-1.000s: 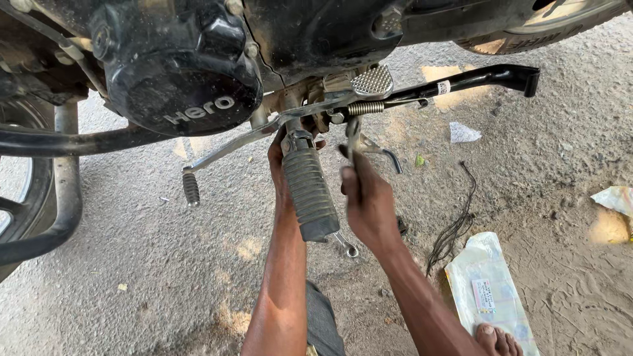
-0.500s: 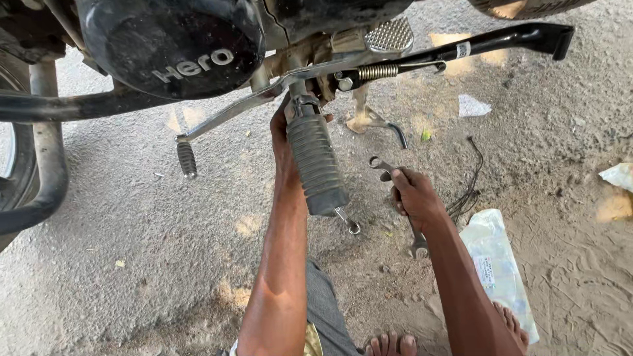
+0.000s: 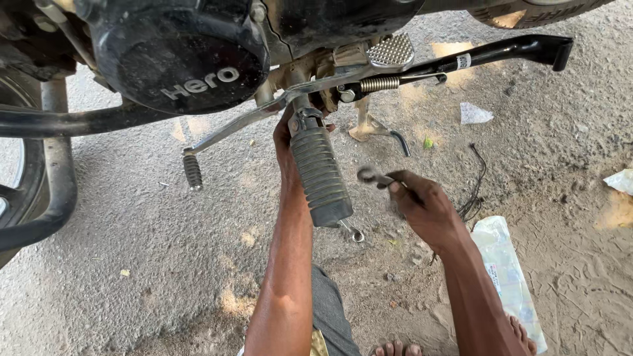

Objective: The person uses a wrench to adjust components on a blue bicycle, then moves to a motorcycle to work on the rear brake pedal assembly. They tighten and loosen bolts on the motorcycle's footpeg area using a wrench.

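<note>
I look down at the underside of a motorcycle. My left hand [image 3: 285,142] reaches up behind the ribbed black footrest [image 3: 320,173] and grips its mount under the engine; the fingers are partly hidden. My right hand [image 3: 422,207] is lower and to the right, above the ground, closed on a metal wrench [image 3: 370,175] whose head points left toward the footrest. The black side stand [image 3: 491,54] with its coil spring [image 3: 380,84] stretches to the right above my right hand.
The black engine cover [image 3: 181,62] fills the top left, with the gear lever [image 3: 217,132] below it. A clear plastic packet [image 3: 508,273] and black wire [image 3: 476,191] lie on the sandy ground at right. Another wrench [image 3: 351,230] lies under the footrest. My bare toes [image 3: 395,347] show at the bottom.
My right hand went down from the footrest mount to the ground, took hold of a wrench there, and has lifted it toward the footrest. My left hand stayed at the mount.
</note>
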